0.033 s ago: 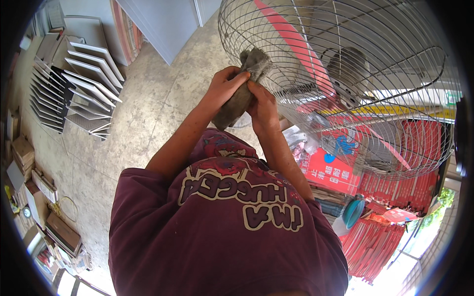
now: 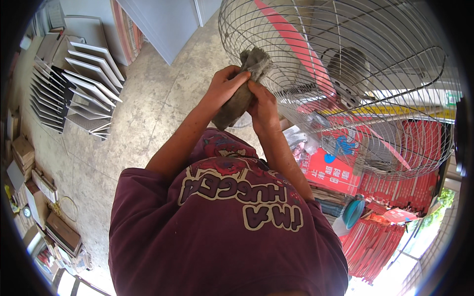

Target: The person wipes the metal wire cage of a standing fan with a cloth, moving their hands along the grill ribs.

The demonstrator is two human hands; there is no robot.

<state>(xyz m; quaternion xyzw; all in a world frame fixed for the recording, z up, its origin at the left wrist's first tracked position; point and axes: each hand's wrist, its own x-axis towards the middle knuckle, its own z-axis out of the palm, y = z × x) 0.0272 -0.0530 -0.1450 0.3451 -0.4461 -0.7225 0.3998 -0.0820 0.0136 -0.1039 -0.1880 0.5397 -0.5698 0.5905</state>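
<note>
Both my hands are closed on a dirty grey rag (image 2: 233,109), held up in front of my chest. My left hand (image 2: 223,90) grips it from the left, its thumb pressed on the cloth. From the right, my right hand (image 2: 265,109) pinches it with the thumb on top; the other fingers are partly hidden behind. The rag's bunched upper end reaches beside the wire cage of a large fan (image 2: 316,106); I cannot tell if they touch. Red blades show inside the cage.
Display racks with white panels (image 2: 94,64) stand on the concrete floor (image 2: 143,108) at the left. A grey panel (image 2: 163,24) is at the far side. Stacked red cartons (image 2: 370,249) fill the right, near a teal round object (image 2: 353,213). Boxes (image 2: 63,232) line the lower left.
</note>
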